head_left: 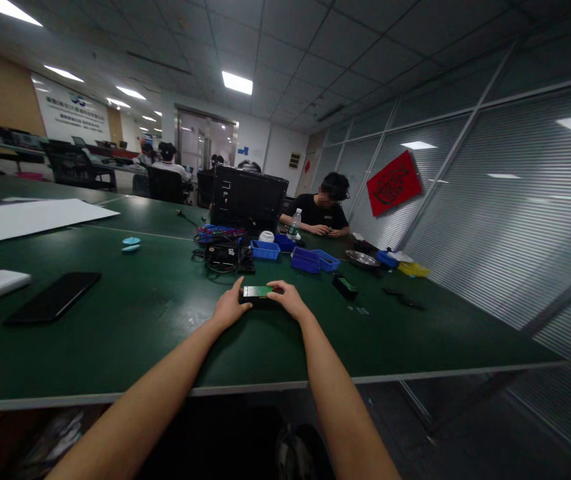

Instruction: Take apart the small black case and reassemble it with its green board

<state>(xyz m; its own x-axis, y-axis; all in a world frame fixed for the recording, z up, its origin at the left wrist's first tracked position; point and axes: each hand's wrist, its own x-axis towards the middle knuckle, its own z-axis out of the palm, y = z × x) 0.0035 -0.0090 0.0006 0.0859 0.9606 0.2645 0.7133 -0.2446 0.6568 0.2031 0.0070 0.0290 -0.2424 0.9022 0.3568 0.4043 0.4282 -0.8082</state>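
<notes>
Both my hands are at a small black box (260, 302) with a green and pale top, low over the green table or resting on it; I cannot tell which. My left hand (229, 309) grips its left end, thumb in front and index finger stretched up past the corner. At the right end, my right hand (289, 298) has its fingers curled over the green part of the top. The palms and sleeveless forearms hide little of the box's front. A similar black box with a green top (345, 287) lies to the right of my right hand.
Beyond my hands are blue bins (265, 249), a black device with cables (223, 255) and a monitor (249, 199). A bottle (295, 223) stands near a seated person (321, 207). A metal dish (363, 259) lies right; a black phone-like slab (55, 297) lies left.
</notes>
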